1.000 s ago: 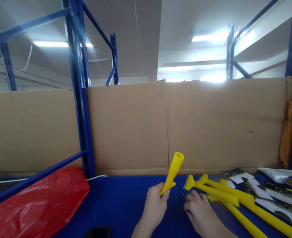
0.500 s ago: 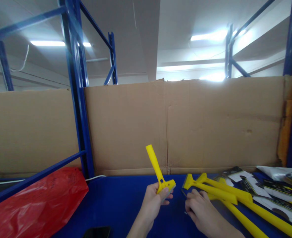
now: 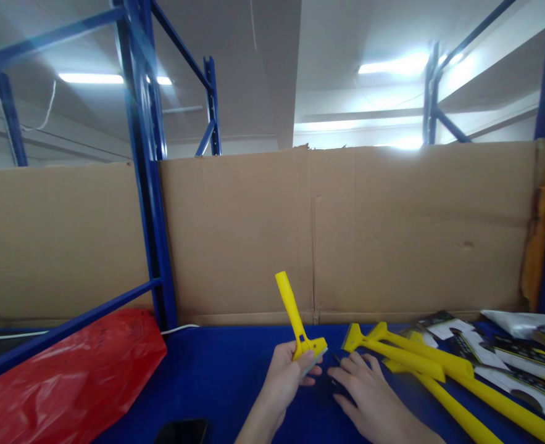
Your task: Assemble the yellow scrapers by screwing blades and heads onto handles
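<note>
My left hand (image 3: 285, 375) is closed on a yellow scraper (image 3: 289, 306), its handle pointing up and its head with a grey blade edge tilted to the right. Low over the blue surface, my right hand (image 3: 367, 391) has its fingers spread, near a small dark thin object (image 3: 336, 358) too small to make out. Just beyond that hand lie several more yellow scrapers (image 3: 406, 357), their handles running toward the lower right. Whatever lies beneath the right palm is hidden.
A red plastic bag (image 3: 82, 370) lies at left beside a blue rack post (image 3: 154, 246). A black phone-like object (image 3: 181, 431) sits at the bottom edge. Black and white packaging (image 3: 526, 370) is at right. Cardboard (image 3: 346, 240) stands behind the blue table (image 3: 216, 370).
My right hand has shifted slightly left and its curled fingers have spread apart. My left hand still holds the scraper in nearly the same place.
</note>
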`<state>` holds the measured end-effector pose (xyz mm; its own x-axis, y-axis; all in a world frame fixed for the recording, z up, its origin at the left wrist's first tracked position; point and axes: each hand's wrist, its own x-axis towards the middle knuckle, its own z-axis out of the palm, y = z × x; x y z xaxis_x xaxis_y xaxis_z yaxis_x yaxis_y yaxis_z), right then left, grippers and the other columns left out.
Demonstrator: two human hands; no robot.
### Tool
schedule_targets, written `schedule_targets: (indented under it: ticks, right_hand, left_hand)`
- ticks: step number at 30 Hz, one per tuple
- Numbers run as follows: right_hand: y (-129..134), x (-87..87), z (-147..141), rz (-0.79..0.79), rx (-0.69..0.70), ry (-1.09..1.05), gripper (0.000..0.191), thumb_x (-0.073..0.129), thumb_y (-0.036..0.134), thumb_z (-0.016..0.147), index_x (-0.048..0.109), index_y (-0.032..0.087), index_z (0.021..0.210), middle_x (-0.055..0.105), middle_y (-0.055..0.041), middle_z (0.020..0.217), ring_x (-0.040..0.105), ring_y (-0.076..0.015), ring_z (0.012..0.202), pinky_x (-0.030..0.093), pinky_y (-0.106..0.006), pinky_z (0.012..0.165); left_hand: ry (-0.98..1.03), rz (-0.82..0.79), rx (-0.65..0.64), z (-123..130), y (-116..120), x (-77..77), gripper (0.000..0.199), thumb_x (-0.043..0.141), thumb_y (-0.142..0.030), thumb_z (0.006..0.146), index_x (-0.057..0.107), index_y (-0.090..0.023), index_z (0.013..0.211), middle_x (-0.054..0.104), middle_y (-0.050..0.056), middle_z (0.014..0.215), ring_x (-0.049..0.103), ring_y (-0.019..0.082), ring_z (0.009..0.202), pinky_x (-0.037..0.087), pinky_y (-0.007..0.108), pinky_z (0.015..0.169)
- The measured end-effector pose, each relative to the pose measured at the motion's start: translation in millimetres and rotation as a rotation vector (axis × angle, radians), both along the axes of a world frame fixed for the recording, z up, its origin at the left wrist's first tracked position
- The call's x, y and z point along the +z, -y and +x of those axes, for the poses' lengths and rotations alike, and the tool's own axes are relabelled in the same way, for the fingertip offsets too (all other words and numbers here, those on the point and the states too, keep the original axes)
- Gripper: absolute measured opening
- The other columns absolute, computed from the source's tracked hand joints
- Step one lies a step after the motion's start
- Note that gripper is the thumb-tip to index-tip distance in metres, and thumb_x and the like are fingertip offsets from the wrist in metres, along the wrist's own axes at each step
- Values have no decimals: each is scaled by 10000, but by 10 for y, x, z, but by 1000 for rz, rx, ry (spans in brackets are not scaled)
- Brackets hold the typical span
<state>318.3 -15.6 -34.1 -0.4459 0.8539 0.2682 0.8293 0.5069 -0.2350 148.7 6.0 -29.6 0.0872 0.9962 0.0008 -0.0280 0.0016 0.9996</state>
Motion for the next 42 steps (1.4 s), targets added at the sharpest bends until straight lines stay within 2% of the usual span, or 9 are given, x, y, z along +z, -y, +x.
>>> schedule_targets:
  ticks: [2, 9, 15, 18, 22, 29, 38, 42]
  right_hand:
    - [-26, -42, -23, 19, 7, 36, 338, 505, 65, 794, 684, 233, 1027, 663, -93, 1062, 538, -274, 1040, 323, -462, 921]
    - [-108, -109, -20, -10, 5, 57, 351, 422, -21, 799, 702, 189, 820, 676, -78, 969, 580, -220, 954, 365, -352, 820]
    - [-132, -130, 12, 57, -36, 50, 284, 496, 46, 810, 692, 210, 933, 654, -91, 1040, 560, -262, 1019, 356, -394, 840]
    - [-143, -135, 1, 25, -23, 80, 275, 497, 48, 816, 713, 210, 872, 674, -85, 1002, 564, -259, 1002, 353, -390, 840]
    - [-168, -117, -22, -17, -43, 115, 371, 434, -58, 767, 712, 185, 809, 691, -84, 965, 572, -231, 969, 354, -351, 821]
    - [-150, -122, -6, -24, -50, 112, 424, 416, -91, 721, 705, 173, 886, 664, -105, 1023, 547, -239, 996, 352, -335, 808]
    - [-82, 15, 49, -95, -70, 70, 377, 377, -78, 742, 665, 161, 791, 663, -92, 936, 556, -208, 880, 353, -305, 759]
    - [-95, -13, 81, -97, -69, 1, 317, 392, -20, 777, 639, 178, 756, 667, -71, 872, 563, -201, 831, 365, -306, 749]
  left_hand:
    - [2, -2, -1, -2, -11, -24, 504, 725, -470, 623, 685, -95, 957, 721, 123, 884, 646, 146, 672, 460, 222, 545]
    - [-22, -23, -7, 5, -43, -83, 504, 712, -443, 625, 673, -81, 974, 721, 129, 898, 646, 137, 657, 453, 207, 519]
    - [-36, -8, -9, -6, -66, -115, 437, 674, -393, 688, 658, -79, 990, 722, 132, 912, 656, 139, 675, 465, 207, 527]
    - [-32, -14, -20, -1, -73, -127, 433, 679, -382, 685, 657, -77, 992, 722, 132, 917, 654, 133, 666, 462, 202, 521]
    - [-26, -24, -22, 11, -64, -125, 461, 696, -394, 661, 655, -73, 990, 721, 135, 920, 648, 128, 657, 456, 197, 512]
    - [-23, -30, -26, 17, -54, -125, 489, 704, -412, 640, 653, -72, 988, 721, 137, 916, 644, 130, 657, 454, 198, 510]
    - [-21, -31, -32, 26, -45, -100, 488, 708, -432, 634, 656, -76, 963, 717, 129, 903, 636, 128, 652, 454, 204, 518]
    - [-15, -36, -41, 30, -24, -68, 507, 711, -450, 622, 654, -78, 962, 716, 136, 921, 635, 130, 659, 460, 210, 531]
